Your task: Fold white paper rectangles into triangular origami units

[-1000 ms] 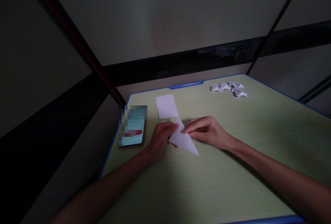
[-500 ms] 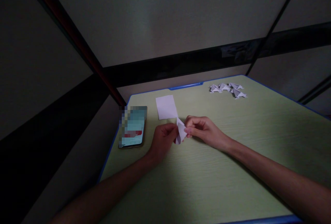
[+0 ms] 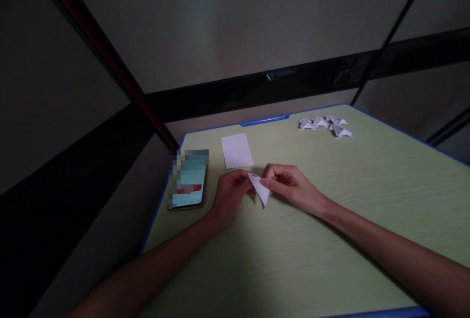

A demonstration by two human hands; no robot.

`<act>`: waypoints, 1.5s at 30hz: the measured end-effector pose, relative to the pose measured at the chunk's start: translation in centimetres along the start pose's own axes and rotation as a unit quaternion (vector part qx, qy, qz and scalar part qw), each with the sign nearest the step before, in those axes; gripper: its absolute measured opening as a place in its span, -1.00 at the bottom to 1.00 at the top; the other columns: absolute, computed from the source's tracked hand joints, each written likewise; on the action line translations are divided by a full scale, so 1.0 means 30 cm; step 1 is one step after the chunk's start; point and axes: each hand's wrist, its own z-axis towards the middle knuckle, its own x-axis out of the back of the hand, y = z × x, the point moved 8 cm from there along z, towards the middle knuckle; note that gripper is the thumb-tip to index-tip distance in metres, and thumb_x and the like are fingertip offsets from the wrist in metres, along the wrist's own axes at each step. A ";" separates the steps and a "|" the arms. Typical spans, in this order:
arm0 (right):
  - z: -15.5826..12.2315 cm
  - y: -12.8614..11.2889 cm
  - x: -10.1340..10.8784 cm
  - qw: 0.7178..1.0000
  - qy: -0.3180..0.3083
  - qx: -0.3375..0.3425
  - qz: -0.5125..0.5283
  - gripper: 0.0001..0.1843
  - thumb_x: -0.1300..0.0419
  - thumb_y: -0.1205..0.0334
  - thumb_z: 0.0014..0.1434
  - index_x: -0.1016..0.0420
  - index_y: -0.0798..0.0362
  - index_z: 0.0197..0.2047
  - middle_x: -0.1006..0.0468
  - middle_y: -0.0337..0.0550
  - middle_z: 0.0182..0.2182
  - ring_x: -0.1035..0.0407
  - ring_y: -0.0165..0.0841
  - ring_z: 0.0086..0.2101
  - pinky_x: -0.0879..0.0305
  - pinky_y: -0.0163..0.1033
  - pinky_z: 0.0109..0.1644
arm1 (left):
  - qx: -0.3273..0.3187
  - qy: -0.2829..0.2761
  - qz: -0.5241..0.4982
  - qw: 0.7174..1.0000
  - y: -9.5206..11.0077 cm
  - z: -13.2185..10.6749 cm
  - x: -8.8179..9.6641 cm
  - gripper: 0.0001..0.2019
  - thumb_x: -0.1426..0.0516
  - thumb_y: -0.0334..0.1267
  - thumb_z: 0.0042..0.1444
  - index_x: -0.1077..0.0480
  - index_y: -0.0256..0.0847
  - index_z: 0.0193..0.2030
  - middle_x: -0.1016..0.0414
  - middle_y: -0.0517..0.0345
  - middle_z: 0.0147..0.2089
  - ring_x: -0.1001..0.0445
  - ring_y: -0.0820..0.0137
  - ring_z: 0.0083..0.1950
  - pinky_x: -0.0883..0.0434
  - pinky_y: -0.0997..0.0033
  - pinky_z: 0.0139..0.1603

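Between my two hands is a small piece of folded white paper [image 3: 261, 192], triangular in outline, its tip pointing down toward me. My left hand [image 3: 231, 195] pinches its left corner between thumb and fingers. On the other side my right hand [image 3: 284, 181] grips the upper right edge, thumb laid on the paper's face. Just beyond my left hand, a square white sheet of paper [image 3: 237, 150] lies flat on the table. Several folded paper figures [image 3: 325, 125] sit in a cluster toward the far right.
A phone [image 3: 189, 178] with a lit, partly pixelated screen lies at the table's left side. The pale green table [image 3: 330, 259] has a blue rim, with a blue groove [image 3: 265, 121] at its far edge. Panelled cabinet doors [image 3: 249, 24] stand close behind.
The folded paper has been turned: its point, which was up near the square sheet, now faces down toward me. Both hands stay nearly in place, still pinching it.
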 end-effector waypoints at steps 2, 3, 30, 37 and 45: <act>0.001 0.003 0.007 1.000 0.018 -0.008 -0.001 -0.70 -0.12 0.11 -0.02 -0.19 0.12 -0.61 -0.19 -0.34 -0.66 -0.06 -0.54 -0.59 0.03 -0.37 -0.52 | -0.003 0.001 0.016 1.000 0.004 -0.002 0.000 -0.92 -0.14 -0.34 -0.21 -0.41 -0.32 -0.61 -0.41 0.19 -0.62 -0.34 0.52 -0.55 -0.32 0.55 -0.49; 0.001 0.005 0.010 1.000 0.023 -0.015 -0.003 -0.71 -0.13 0.12 -0.03 -0.19 0.12 -0.61 -0.20 -0.34 -0.67 -0.06 -0.54 -0.60 0.03 -0.37 -0.52 | -0.003 -0.001 0.025 1.000 0.004 -0.003 -0.001 -0.90 -0.14 -0.33 -0.20 -0.41 -0.32 -0.61 -0.42 0.18 -0.62 -0.35 0.52 -0.54 -0.33 0.54 -0.48; 0.001 0.002 -0.014 0.995 0.002 0.018 -0.096 -0.74 -0.10 0.18 -0.02 -0.13 0.10 -0.61 -0.20 -0.31 -0.62 -0.05 -0.54 -0.59 0.03 -0.39 -0.56 | -0.041 0.037 0.045 0.997 0.009 -0.011 0.030 -0.87 -0.15 -0.30 -0.18 -0.40 -0.29 -0.65 -0.38 0.27 -0.67 -0.30 0.55 -0.58 -0.26 0.55 -0.50; -0.016 -0.001 0.017 0.997 0.080 -0.004 -0.015 -0.82 -0.14 0.20 -0.06 -0.22 0.11 -0.50 -0.24 -0.35 -0.64 -0.10 -0.55 -0.61 0.00 -0.41 -0.57 | -0.079 0.039 0.082 0.993 0.063 -0.012 0.024 -0.89 -0.16 -0.35 -0.19 -0.41 -0.28 -0.65 -0.38 0.25 -0.67 -0.32 0.53 -0.57 -0.28 0.55 -0.49; 0.009 0.043 0.042 0.979 0.120 -0.040 0.157 -0.74 -0.27 0.23 -0.22 -0.30 0.15 -0.46 -0.34 -0.34 -0.62 -0.18 -0.57 -0.59 -0.04 -0.40 -0.51 | -0.093 0.042 0.083 0.991 0.063 -0.013 0.021 -0.96 -0.19 -0.36 -0.23 -0.44 -0.29 -0.58 -0.46 0.21 -0.60 -0.40 0.50 -0.55 -0.34 0.54 -0.48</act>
